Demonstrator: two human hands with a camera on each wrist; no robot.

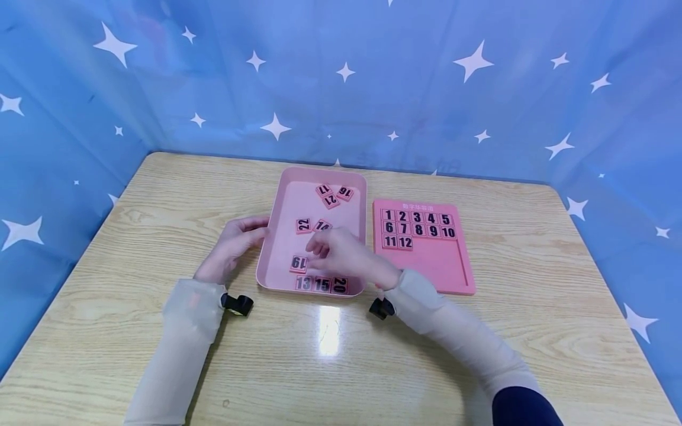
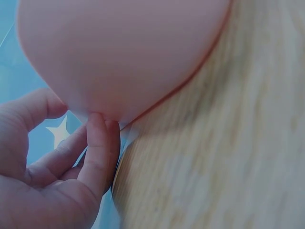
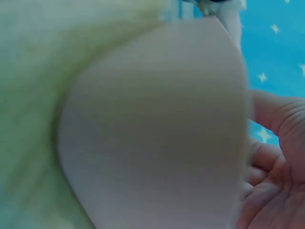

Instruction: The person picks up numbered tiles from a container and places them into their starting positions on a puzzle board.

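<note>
A pink tray holds loose numbered tiles. My left hand holds the tray's left rim; in the left wrist view its fingertips press the outer wall. Over the tray's lower middle is my right hand, fingers bent, with thumb and index fingertips apart beside the tile 19. The tile 14 peeks out just above that hand, and the tile 22 lies to its left. In the right wrist view, the tray's wall hides the right fingertips.
Tiles 17, 21 and 16 lie near the tray's far end. Tiles 13, 15 and 20 line its near edge. Right of the tray, a pink board holds tiles 1 to 12 in rows.
</note>
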